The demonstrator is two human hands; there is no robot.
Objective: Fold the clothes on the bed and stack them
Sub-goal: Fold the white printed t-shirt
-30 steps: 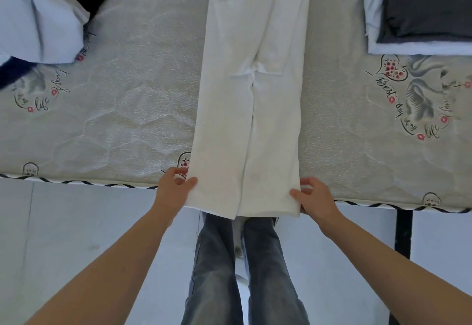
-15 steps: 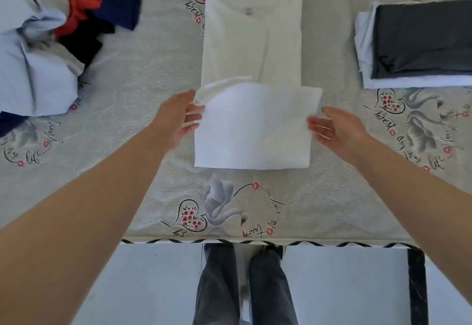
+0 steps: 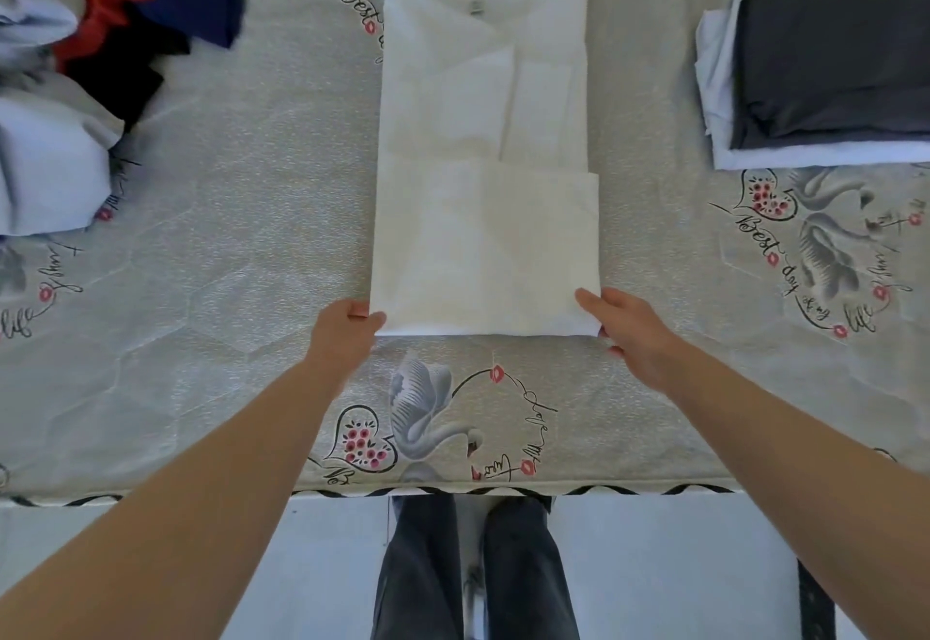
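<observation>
**One shirt half folded, a pile still to go**

The bed has a grey cover with swans. Unfolded clothes lie far beyond the left hand. A folded stack sits beyond the right hand. Both hands pinch the white shirt between them.

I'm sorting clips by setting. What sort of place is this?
Probably a bedroom at home: a bare printed mattress serves as the work surface, with unfolded clothes heaped at one side and a folded stack at the other.

Pale tiled floor below mattress
</observation>
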